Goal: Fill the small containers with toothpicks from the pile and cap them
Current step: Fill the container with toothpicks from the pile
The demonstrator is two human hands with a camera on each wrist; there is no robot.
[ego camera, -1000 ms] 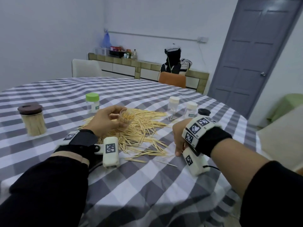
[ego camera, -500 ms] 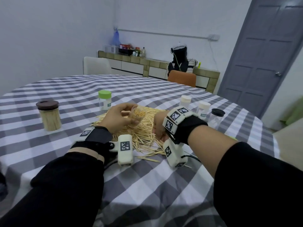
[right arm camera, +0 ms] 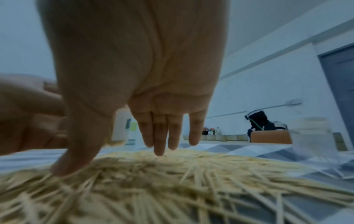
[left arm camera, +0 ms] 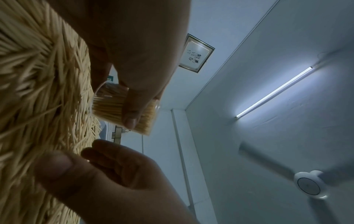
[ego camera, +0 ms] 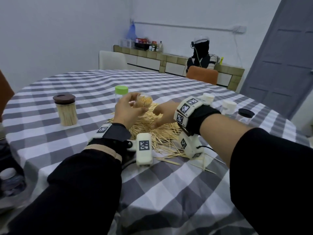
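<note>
step: top-up | left hand [ego camera: 128, 110] clamped on clear container [ego camera: 143, 103], mouth tilted to 3 o'clock | right hand [ego camera: 165, 114] fingers apart over toothpick pile [ego camera: 153, 131], empty | tip: pinch a small aligned bunch, feed points-first

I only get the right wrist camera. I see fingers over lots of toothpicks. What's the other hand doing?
Observer: The left hand grips a small clear container packed with toothpicks.
Operator: Is it sitting on the toothpicks?
Observer: No, in the head view it is held up above the pile, tilted on its side.
Operator: Are any jars full already?
Observer: Yes, a brown-lidded jar full of toothpicks stands upright on the table, off to the left of the left hand.
</note>
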